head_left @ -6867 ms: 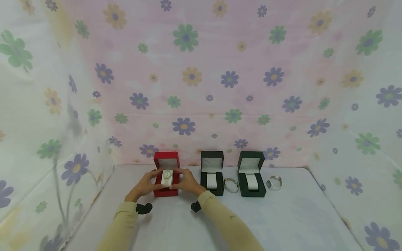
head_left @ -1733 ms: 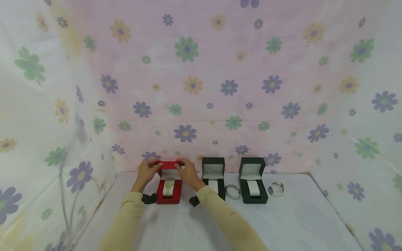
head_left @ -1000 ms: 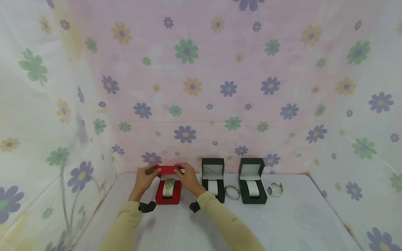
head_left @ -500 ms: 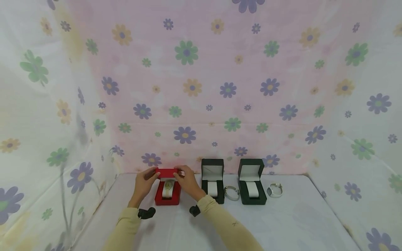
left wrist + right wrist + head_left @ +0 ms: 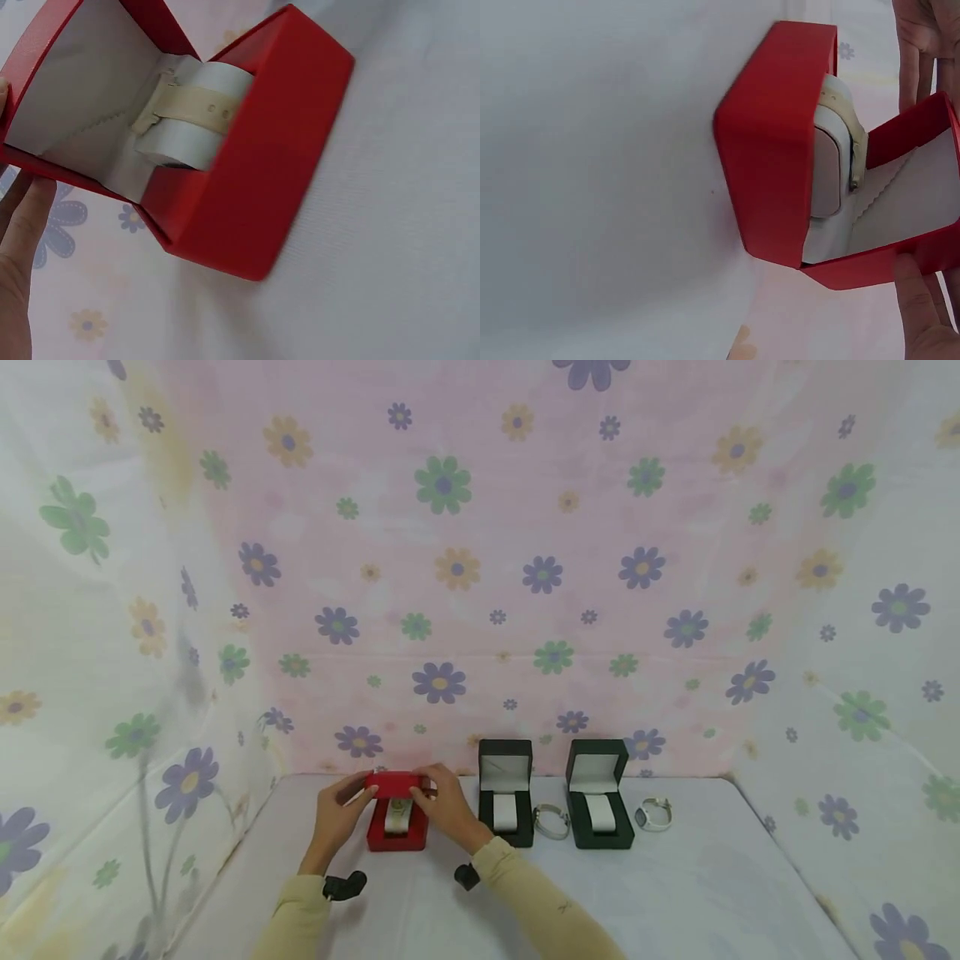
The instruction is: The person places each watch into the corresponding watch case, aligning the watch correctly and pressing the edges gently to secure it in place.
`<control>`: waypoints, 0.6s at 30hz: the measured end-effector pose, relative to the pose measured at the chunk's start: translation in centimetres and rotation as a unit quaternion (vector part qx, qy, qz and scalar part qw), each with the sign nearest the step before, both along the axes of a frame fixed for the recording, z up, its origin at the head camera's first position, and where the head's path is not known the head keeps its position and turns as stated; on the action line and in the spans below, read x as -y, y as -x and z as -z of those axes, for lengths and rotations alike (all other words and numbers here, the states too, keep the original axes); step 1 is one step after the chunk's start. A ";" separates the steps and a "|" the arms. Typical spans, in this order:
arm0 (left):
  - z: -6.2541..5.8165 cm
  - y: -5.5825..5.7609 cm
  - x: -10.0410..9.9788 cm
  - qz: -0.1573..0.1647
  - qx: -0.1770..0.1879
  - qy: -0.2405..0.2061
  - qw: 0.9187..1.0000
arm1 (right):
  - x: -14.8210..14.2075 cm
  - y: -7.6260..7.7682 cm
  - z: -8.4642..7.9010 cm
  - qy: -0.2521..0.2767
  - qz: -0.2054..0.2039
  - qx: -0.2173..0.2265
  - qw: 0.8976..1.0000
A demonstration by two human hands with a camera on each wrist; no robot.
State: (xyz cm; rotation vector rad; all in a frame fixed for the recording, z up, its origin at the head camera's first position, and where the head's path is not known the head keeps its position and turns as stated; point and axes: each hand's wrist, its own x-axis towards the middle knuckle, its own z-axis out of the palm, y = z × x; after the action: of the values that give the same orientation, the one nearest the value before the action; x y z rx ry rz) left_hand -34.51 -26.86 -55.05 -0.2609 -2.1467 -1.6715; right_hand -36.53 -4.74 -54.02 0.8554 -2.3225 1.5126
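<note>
A red watch box [image 5: 397, 842] stands on the table at the left, its lid [image 5: 393, 785] tilted partway down over the base. My left hand [image 5: 333, 818] pinches the lid's left corner, thumb on the near edge and fingers behind. At the right corner my right hand [image 5: 450, 806] holds the lid the same way. Inside, a watch with a cream strap [image 5: 196, 105] is wrapped round a white cushion [image 5: 841, 232]. The lid partly covers the watch in the head view. Its white lining [image 5: 97, 67] shows from the left wrist.
Right of my hands stand a black watch box [image 5: 506, 747] and a dark green one [image 5: 598, 749], lids up, each with a white cushion. One watch [image 5: 551, 821] lies between them, another watch [image 5: 657, 815] beyond the green box. Flowered cloth walls surround the white table [image 5: 712, 877].
The hands have gone from the watch on its cushion to the red lid's top corners. The lid has swung forward and down from upright, both hands moving with it.
</note>
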 end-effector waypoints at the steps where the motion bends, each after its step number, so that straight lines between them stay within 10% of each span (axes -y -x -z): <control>1: 0.3 -0.3 0.0 0.009 -0.002 -0.008 1.000 | -0.1 -0.2 0.2 -0.013 -0.002 -0.010 1.000; 9: 3.2 -3.0 0.5 0.019 -0.006 0.044 0.999 | -0.5 -2.4 2.3 -0.189 -0.005 -0.149 0.971; 18: 3.8 -2.8 0.4 -0.004 -0.028 0.091 0.995 | -0.2 -2.6 2.9 -0.184 0.006 -0.122 0.975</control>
State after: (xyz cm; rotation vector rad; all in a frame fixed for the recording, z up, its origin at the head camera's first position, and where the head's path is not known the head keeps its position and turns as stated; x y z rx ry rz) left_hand -31.68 -27.26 -58.84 -0.3464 -2.2558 -1.4470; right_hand -33.94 -4.54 -56.97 1.0447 -2.4453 0.9175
